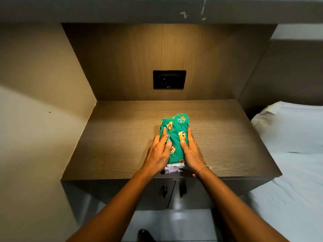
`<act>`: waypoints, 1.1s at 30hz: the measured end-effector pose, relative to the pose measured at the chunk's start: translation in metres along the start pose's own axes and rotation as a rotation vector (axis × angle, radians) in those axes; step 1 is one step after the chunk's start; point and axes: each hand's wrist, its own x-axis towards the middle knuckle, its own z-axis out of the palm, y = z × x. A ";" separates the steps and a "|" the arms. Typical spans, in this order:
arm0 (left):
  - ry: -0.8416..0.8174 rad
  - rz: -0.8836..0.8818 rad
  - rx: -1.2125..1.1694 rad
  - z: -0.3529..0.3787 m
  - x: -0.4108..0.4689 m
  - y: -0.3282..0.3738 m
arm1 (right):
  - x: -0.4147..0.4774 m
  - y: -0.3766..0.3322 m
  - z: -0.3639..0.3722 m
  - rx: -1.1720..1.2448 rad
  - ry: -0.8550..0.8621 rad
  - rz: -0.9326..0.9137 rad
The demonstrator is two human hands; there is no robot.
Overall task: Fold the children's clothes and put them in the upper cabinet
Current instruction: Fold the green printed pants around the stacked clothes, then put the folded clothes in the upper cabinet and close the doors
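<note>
1. A wood-grain bedside counter [122, 137] is shown from above, set in a recess; its top is lit from above and is brightest toward the middle.
2. The recess is closed at the back by a matching wood-grain panel [139, 58], on which a black socket plate [169, 79] is mounted, centred above the counter.
3. A plain beige wall [35, 102] is seen at the left, meeting the counter's left edge; a dark overhang [157, 9] spans the top of the view.
4. At the right, a bed with a white sheet [288, 172] is seen beside the counter, with a white pillow [288, 123] at its head.
5. Below the counter's front edge, two cabinet doors [174, 194] are visible, each fitted with a dark handle near the central seam; pale floor is seen beneath.
6. A folded pair of green children's shorts [174, 135], printed with cartoon animals, is laid on the counter near its front middle, the elastic waistband turned toward the back panel.
7. The shorts are stacked on other folded garments [174, 169], of which only pale and lilac edges are exposed at the near end.
8. The left hand [160, 151] is pressed against the left side of the stack, fingers extended, thumb laid on the green fabric.
9. The right hand [191, 151] is pressed against the right side likewise; the stack is clasped between both hands, neither being closed into a fist.
10. A thin pale band [202, 169] is worn on the right wrist.
</note>
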 end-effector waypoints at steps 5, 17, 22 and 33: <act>0.099 0.097 -0.174 -0.008 -0.052 0.057 | -0.053 -0.021 -0.041 0.052 0.028 -0.175; 0.221 0.606 -0.291 -0.034 -0.143 0.265 | -0.193 -0.103 -0.211 0.284 0.196 -0.611; 0.278 0.707 -0.212 -0.055 -0.116 0.333 | -0.191 -0.154 -0.264 0.264 0.311 -0.687; 0.189 0.567 -0.113 -0.096 0.058 0.452 | -0.062 -0.281 -0.378 -0.002 0.418 -0.508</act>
